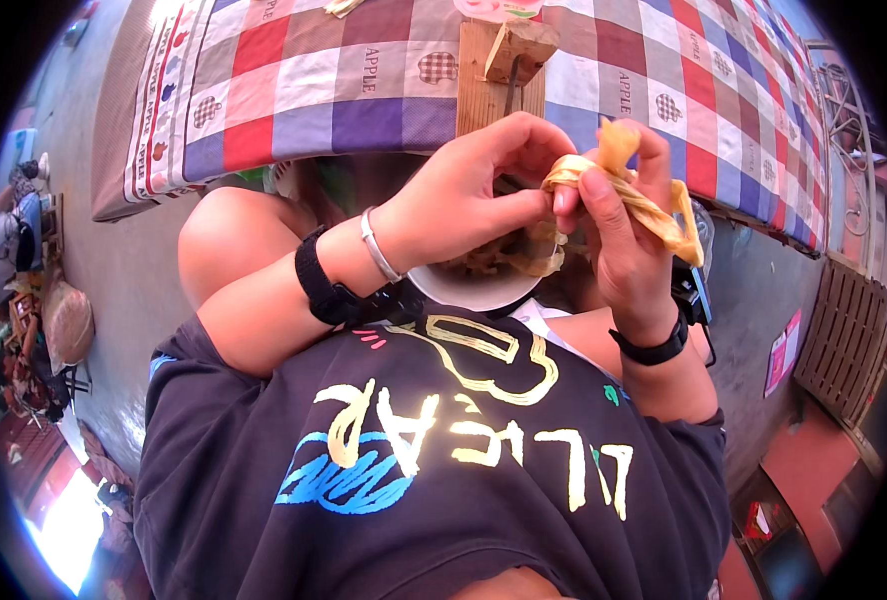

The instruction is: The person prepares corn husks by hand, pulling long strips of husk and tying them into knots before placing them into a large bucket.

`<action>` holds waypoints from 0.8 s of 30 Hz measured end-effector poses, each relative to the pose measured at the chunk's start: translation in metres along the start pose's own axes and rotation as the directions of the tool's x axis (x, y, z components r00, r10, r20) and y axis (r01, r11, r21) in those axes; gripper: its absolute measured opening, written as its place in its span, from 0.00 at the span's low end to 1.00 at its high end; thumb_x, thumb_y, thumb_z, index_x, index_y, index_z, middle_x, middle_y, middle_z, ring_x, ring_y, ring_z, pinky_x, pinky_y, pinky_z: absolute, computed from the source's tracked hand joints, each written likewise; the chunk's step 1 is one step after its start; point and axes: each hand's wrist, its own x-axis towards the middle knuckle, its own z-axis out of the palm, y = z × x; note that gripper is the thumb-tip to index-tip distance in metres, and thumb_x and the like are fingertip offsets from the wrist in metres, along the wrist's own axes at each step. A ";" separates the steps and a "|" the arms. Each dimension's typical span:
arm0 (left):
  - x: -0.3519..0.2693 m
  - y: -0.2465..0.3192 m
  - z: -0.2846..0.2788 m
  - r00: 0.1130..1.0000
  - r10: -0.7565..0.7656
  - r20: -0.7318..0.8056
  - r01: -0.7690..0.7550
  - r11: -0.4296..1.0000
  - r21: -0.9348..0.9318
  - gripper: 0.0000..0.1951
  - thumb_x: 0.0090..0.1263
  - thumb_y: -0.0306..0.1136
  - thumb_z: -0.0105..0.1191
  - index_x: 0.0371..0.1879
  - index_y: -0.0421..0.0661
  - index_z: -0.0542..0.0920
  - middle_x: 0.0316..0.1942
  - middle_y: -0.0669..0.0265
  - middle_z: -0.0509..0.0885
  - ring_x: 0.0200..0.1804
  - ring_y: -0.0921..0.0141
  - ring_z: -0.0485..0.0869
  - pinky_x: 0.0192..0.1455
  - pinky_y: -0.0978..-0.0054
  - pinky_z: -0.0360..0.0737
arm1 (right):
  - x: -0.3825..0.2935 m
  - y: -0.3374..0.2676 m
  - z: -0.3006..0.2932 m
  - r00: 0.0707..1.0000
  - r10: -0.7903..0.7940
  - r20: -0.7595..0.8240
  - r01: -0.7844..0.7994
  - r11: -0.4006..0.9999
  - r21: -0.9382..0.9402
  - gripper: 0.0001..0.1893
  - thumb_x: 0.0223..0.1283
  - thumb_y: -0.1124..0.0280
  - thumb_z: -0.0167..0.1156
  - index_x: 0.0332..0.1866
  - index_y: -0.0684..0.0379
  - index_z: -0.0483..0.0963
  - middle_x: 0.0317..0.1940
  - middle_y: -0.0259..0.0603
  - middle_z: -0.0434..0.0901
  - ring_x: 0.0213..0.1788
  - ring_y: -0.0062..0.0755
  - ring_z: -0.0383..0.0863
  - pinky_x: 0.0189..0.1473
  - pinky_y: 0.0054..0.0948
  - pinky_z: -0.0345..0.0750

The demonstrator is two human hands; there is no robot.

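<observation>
My left hand (462,191) reaches in from the left, its thumb and index finger pinching the looped end of a yellowish, pliable strip (657,225), perhaps dried plant fibre. My right hand (627,225) grips the same strip between thumb and fingers, with a folded end standing up above the thumb and a bent length hanging at the right. Below both hands, a white bowl (477,296) on my lap area holds more yellowish strips (537,262), partly hidden by my left hand and wrist.
Ahead stands a table with a checked cloth (301,82). A wooden block on a board (481,97) sits at its near edge, a pink container (497,7) behind it. A slatted wooden rack (841,337) is at the right; a stuffed sack (67,326) lies far left.
</observation>
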 end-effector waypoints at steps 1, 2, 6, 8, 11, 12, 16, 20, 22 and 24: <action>-0.001 0.002 0.001 1.000 -0.002 -0.006 0.002 1.000 -0.025 0.16 0.65 0.24 0.55 0.51 0.38 0.72 0.45 0.64 0.81 0.47 0.74 0.81 0.54 0.75 0.77 | 0.001 0.002 -0.001 1.000 -0.024 0.016 0.023 0.999 0.045 0.16 0.71 0.70 0.52 0.59 0.61 0.60 0.32 0.37 0.76 0.35 0.19 0.73 0.40 0.19 0.73; -0.001 0.002 0.002 1.000 -0.006 -0.020 0.005 0.997 -0.079 0.15 0.67 0.24 0.53 0.51 0.38 0.71 0.45 0.65 0.80 0.47 0.75 0.80 0.54 0.76 0.76 | 0.001 0.004 -0.003 0.998 -0.051 0.030 0.048 0.995 0.088 0.17 0.71 0.70 0.52 0.59 0.61 0.58 0.32 0.38 0.76 0.35 0.19 0.74 0.40 0.19 0.73; -0.001 0.003 -0.004 0.991 -0.026 -0.129 0.012 0.994 -0.110 0.11 0.69 0.25 0.48 0.49 0.39 0.72 0.43 0.68 0.78 0.47 0.78 0.77 0.52 0.80 0.74 | 0.004 0.003 -0.008 0.972 -0.178 0.153 0.197 0.974 -0.114 0.12 0.74 0.63 0.49 0.49 0.61 0.70 0.32 0.36 0.76 0.36 0.21 0.74 0.42 0.23 0.73; -0.001 0.009 -0.005 0.992 -0.023 -0.125 0.015 0.998 -0.061 0.12 0.68 0.25 0.48 0.49 0.40 0.72 0.44 0.68 0.78 0.47 0.78 0.77 0.52 0.79 0.73 | 0.005 -0.002 -0.009 0.960 -0.190 0.205 0.228 0.956 -0.184 0.15 0.74 0.60 0.48 0.47 0.62 0.74 0.32 0.35 0.76 0.36 0.22 0.74 0.42 0.25 0.72; -0.002 0.009 -0.004 0.991 -0.060 -0.119 0.046 0.992 -0.121 0.11 0.68 0.25 0.47 0.48 0.40 0.71 0.44 0.68 0.77 0.47 0.79 0.76 0.53 0.80 0.72 | 0.006 -0.006 -0.014 0.925 -0.222 0.308 0.340 0.847 -0.410 0.11 0.69 0.67 0.52 0.46 0.61 0.78 0.29 0.35 0.77 0.34 0.28 0.74 0.39 0.27 0.71; -0.002 0.009 -0.004 0.990 -0.069 -0.126 0.053 0.991 -0.126 0.11 0.68 0.25 0.47 0.48 0.40 0.71 0.44 0.67 0.76 0.47 0.78 0.76 0.53 0.80 0.72 | 0.006 -0.007 -0.015 0.910 -0.237 0.341 0.387 0.779 -0.493 0.09 0.67 0.70 0.54 0.45 0.60 0.80 0.28 0.36 0.77 0.34 0.31 0.74 0.38 0.29 0.71; -0.001 0.003 -0.002 0.974 0.080 -0.211 -0.097 0.993 -0.068 0.11 0.67 0.25 0.48 0.47 0.40 0.70 0.43 0.65 0.74 0.45 0.76 0.75 0.51 0.79 0.72 | 0.005 -0.005 -0.009 0.890 -0.291 0.351 0.455 0.511 -0.729 0.19 0.49 0.79 0.62 0.50 0.56 0.78 0.29 0.36 0.77 0.36 0.36 0.72 0.38 0.29 0.72; -0.010 0.015 -0.011 0.906 0.404 -0.125 -0.248 0.748 0.616 0.14 0.65 0.27 0.53 0.48 0.39 0.70 0.41 0.63 0.72 0.42 0.74 0.73 0.48 0.78 0.71 | 0.004 0.003 -0.010 0.923 -0.281 0.261 0.378 0.548 -0.746 0.26 0.42 0.75 0.66 0.54 0.56 0.75 0.33 0.36 0.78 0.38 0.39 0.73 0.40 0.32 0.72; -0.010 0.024 -0.001 0.867 0.498 0.010 -0.401 0.687 0.606 0.20 0.61 0.32 0.64 0.49 0.38 0.74 0.31 0.67 0.74 0.33 0.75 0.73 0.39 0.78 0.73 | 0.006 0.004 -0.009 0.904 -0.317 0.286 0.415 0.488 -0.768 0.25 0.42 0.75 0.66 0.53 0.57 0.75 0.33 0.37 0.78 0.38 0.40 0.73 0.40 0.34 0.72; -0.007 0.024 0.010 0.871 0.490 0.043 -0.394 0.643 0.656 0.17 0.59 0.31 0.67 0.44 0.41 0.78 0.27 0.68 0.76 0.27 0.75 0.75 0.33 0.79 0.74 | 0.004 0.006 -0.007 0.902 -0.299 0.313 0.424 0.463 -0.779 0.24 0.43 0.73 0.66 0.51 0.59 0.76 0.34 0.38 0.78 0.37 0.41 0.73 0.38 0.34 0.71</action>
